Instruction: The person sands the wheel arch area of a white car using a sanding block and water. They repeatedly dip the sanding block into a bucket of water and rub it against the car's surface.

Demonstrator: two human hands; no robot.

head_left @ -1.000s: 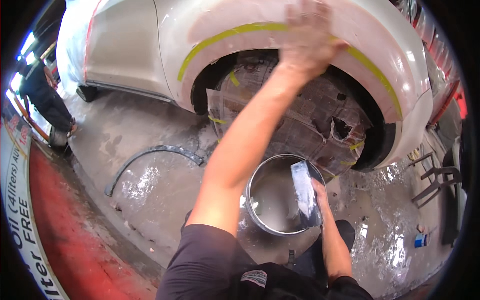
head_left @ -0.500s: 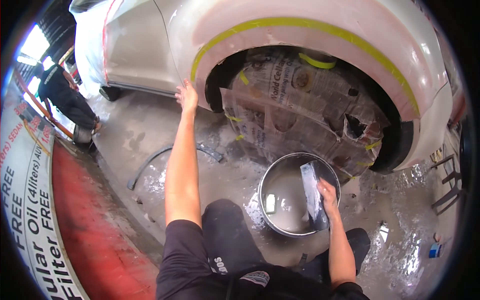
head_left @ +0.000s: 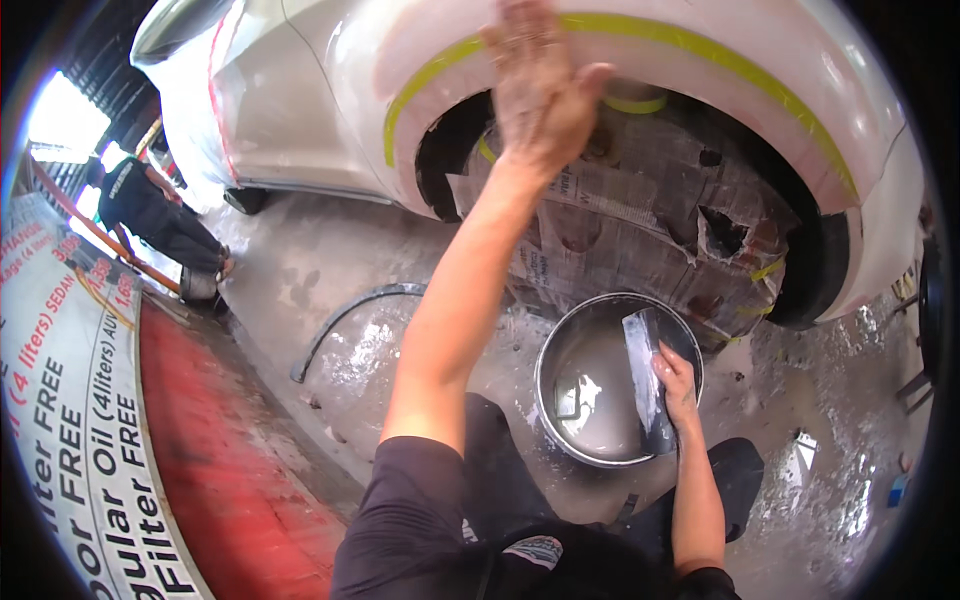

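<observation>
The left hand [head_left: 540,95] is reaching up with fingers spread and flat, palm pressing against the car's rear wing [head_left: 700,70] at the top of the wheel arch, where a strip of yellow masking tape [head_left: 720,60] is following the arch's curve; the hand is grasping nothing. The right hand [head_left: 678,385] is resting at the right rim of a round metal basin [head_left: 560,420], its fingers curling closed around a folded grey abrasive sheet [head_left: 642,350] that is lying partly inside the basin, over cloudy water. The basin is standing on the wet concrete floor [head_left: 330,280], just in front of the wheel, which is wrapped in newspaper [head_left: 640,220]. A curved black trim piece [head_left: 345,320] is lying on the floor to the left of the basin. Another person [head_left: 150,210] is crouching near the floor's far left edge, beside a red painted strip [head_left: 230,460].
</observation>
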